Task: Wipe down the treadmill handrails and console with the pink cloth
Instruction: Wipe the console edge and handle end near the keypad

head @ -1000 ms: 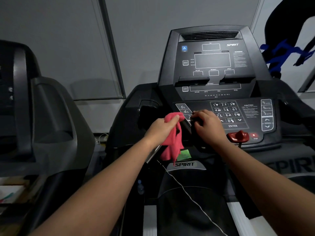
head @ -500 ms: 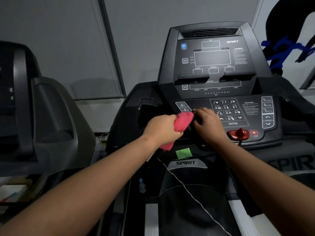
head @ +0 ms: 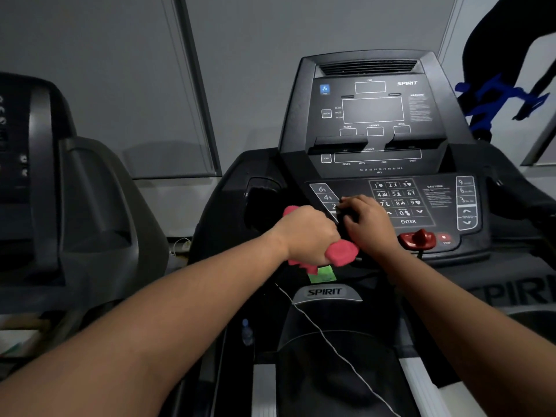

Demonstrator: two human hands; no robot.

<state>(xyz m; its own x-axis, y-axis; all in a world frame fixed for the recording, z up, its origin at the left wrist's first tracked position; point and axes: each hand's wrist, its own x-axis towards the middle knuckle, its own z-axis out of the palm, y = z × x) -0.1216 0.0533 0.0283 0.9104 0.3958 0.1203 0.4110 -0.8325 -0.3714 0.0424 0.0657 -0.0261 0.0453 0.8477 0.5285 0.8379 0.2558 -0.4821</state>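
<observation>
The soft pink cloth (head: 341, 251), bunched into a thick roll, sits at the lower left corner of the black plastic treadmill console (head: 376, 115), enclosed in the left hand (head: 307, 233). Left grip: closed round the middle of the cloth, knuckles uppermost. The roll's long axis runs diagonally. One rumpled end points up and left toward the console's left flank; the fatter, rounded end points down and right, along the console's lower edge. The right hand (head: 370, 224) lies on the console's lower panel, left of the numbered keypad (head: 397, 195), fingers bent over a dark patch; whether that grip holds anything cannot be told. The console face is smooth, matt and angular, with white printed legends. A glossy red safety key (head: 418, 238) sits at the console's lower edge. A flat green rectangular sticker (head: 323, 273) shows beneath that edge.
</observation>
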